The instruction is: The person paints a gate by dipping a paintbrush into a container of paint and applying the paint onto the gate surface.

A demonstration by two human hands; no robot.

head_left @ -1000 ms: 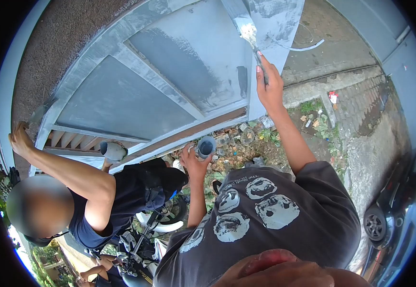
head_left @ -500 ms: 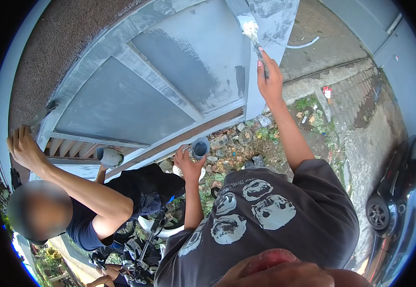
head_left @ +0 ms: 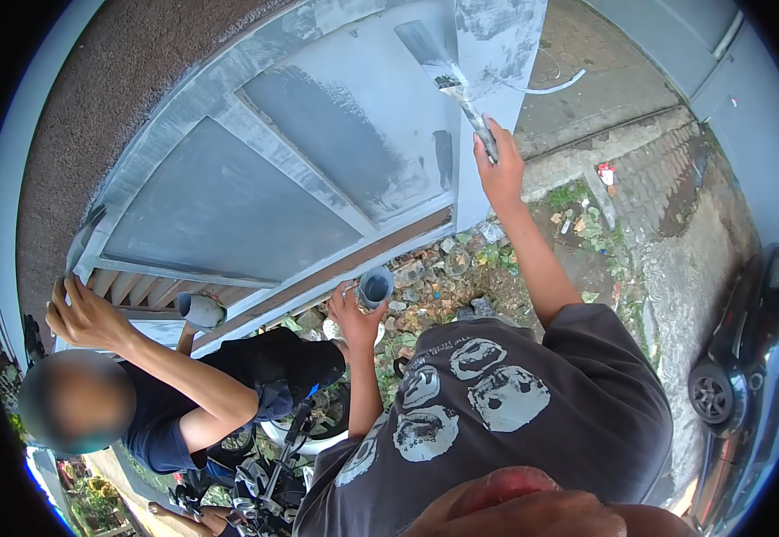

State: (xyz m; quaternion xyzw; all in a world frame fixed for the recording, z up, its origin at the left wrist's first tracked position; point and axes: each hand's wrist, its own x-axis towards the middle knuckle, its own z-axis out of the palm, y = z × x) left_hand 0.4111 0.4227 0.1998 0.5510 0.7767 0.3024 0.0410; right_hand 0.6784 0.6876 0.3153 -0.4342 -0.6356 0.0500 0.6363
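In my right hand (head_left: 500, 166) is a paintbrush (head_left: 463, 100), gripped by its handle, with its bristles over the upper part of a grey-painted panelled gate (head_left: 354, 116). My left hand (head_left: 355, 315) is wrapped round a small cup (head_left: 377, 285) with grey paint inside, below the gate's lower edge. Darker grey patches show on the gate's right panel. Its left panel (head_left: 228, 201) is a more even grey.
At the left a co-worker (head_left: 175, 394) holds a brush (head_left: 84, 237) at the gate's edge and a paint cup (head_left: 201, 311). Behind is a motorcycle (head_left: 269, 474). Rubble and plants (head_left: 434, 277) lie below the gate. A car (head_left: 752, 385) stands at the right.
My right hand has moved down a little, and its brush now angles further to the left over the panel. The co-worker's brush hand has shifted right and down. My left hand still holds the cup.
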